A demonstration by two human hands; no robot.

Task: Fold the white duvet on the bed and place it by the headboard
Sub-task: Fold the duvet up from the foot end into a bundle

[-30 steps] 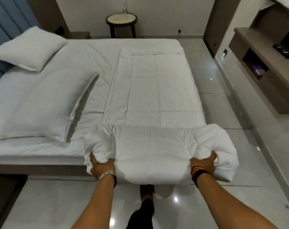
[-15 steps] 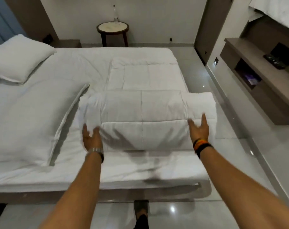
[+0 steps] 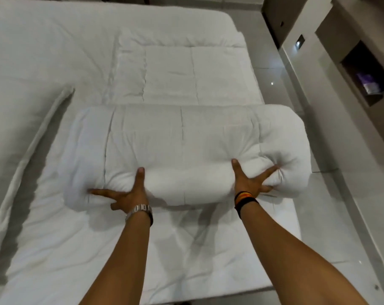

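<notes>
The white duvet (image 3: 182, 137) lies on the right half of the bed (image 3: 54, 40), its near part doubled over into a thick puffy fold across the strip. My left hand (image 3: 129, 194) presses flat on the fold's near left edge, fingers spread wide, thumb up on the fabric. My right hand (image 3: 250, 183) presses the near right part the same way, fingers splayed and sinking into the padding. Neither hand grips anything. The far end of the duvet lies flat toward the bed's far edge.
A long white pillow (image 3: 21, 128) lies at the left beside the duvet. Right of the bed runs a glossy tiled floor (image 3: 331, 216). A wall unit with an open shelf (image 3: 366, 73) holding a small purple item stands at the right.
The near end of the duvet, gripped at the bed's edge a second ago, was flipped forward onto the strip. My hands let go and now press flat on the fold; the view moved closer.
</notes>
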